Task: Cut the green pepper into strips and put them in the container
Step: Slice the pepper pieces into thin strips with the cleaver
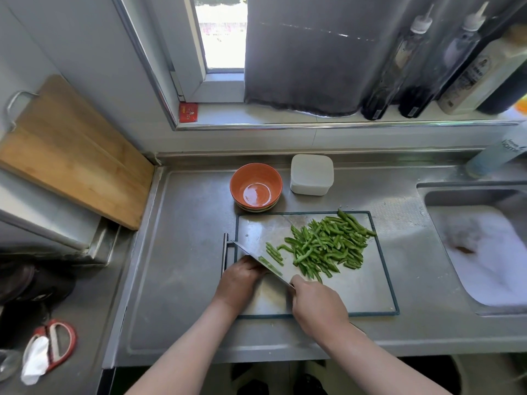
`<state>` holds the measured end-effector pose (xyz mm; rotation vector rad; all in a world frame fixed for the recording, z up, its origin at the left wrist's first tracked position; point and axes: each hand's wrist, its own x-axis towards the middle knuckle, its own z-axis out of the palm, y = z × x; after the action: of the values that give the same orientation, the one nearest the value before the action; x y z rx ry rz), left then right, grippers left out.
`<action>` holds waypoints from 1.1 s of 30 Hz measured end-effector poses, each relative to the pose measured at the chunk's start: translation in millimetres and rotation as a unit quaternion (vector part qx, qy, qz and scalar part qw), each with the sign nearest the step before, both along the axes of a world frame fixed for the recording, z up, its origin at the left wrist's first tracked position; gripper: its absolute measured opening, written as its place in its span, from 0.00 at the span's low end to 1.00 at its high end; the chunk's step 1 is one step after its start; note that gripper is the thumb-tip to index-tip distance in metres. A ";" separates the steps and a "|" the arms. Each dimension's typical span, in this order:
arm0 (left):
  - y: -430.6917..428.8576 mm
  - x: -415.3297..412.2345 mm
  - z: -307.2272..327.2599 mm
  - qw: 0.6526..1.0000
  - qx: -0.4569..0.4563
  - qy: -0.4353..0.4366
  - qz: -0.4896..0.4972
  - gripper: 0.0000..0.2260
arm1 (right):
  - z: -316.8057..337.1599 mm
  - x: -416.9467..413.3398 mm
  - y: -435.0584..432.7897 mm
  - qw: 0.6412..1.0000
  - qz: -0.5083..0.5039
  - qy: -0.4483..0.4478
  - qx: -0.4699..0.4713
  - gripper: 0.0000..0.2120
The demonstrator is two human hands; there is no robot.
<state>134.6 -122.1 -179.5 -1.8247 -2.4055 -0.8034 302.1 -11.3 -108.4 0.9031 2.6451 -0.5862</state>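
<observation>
- Risk sits with your left hand (239, 277), curled hard against the cleaver (256, 246) blade; what it pins is hidden, and a slip cuts it.
- Your right hand (313, 303) grips the handle.
- Cut green pepper strips (328, 246) heap on the steel cutting board (370, 295), mostly running near-left to far-right.

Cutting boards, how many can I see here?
2. A wooden board leans against the wall at left; a metal board lies flat on the counter, with pepper strips on it. None seems hidden.
</observation>
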 end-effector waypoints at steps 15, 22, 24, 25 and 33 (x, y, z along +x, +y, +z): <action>0.3 -3.4 -9.4 1.000 -0.002 -0.013 0.021 0.10 | 4.3 -20.7 2.6 0.998 -0.021 -0.022 -0.048 0.06; -0.9 -3.2 -9.3 1.000 0.007 -0.023 0.018 0.10 | -2.3 -13.1 8.6 0.997 -0.035 -0.025 -0.069 0.07; -0.3 -2.4 -8.4 0.999 0.008 -0.027 0.019 0.10 | 0.1 -17.5 9.6 0.996 -0.045 -0.028 -0.078 0.07; -0.6 -1.5 -8.4 0.999 0.008 -0.031 0.019 0.10 | 1.3 -23.4 9.7 0.994 -0.055 -0.031 -0.088 0.07; -3.3 -2.3 -7.1 0.999 -0.021 -0.019 -0.016 0.12 | -2.6 -27.4 13.7 0.992 -0.078 -0.016 -0.100 0.07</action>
<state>132.3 -125.4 -186.6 -1.8846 -2.4409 -0.8014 274.7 2.4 -111.0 1.0528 2.4478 -0.8486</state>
